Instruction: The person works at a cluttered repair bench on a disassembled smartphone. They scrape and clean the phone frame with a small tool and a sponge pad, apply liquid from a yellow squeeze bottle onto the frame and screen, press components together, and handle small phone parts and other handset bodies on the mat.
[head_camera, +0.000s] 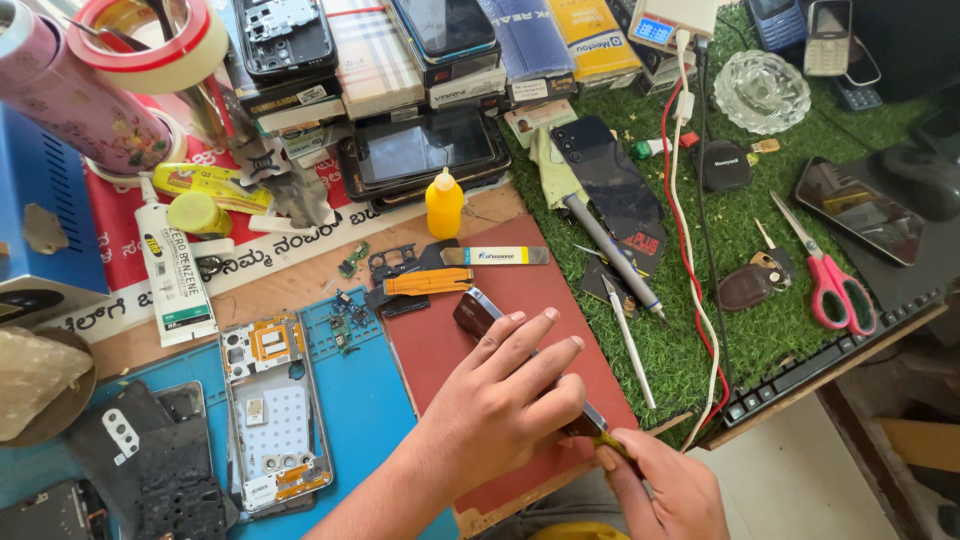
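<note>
My left hand (505, 395) lies flat over a dark phone (475, 310) on a red-brown mat (520, 290), pressing it down; only the phone's top end shows beyond my fingers. My right hand (665, 490) is at the phone's lower end, its fingers pinched on a small yellow-green tool (607, 441) set against the phone's edge. An opened phone frame (272, 405) with exposed boards lies on the blue mat (365, 400) to the left.
A yellow bottle (444, 203), an orange flex strip (428, 283), a metal pry blade (497, 256) and small parts lie beyond the mat. Tweezers (628, 338), a pen tool (610, 250), red scissors (830, 275), phones and cables rest on green turf on the right. Glue tube (172, 270) at left.
</note>
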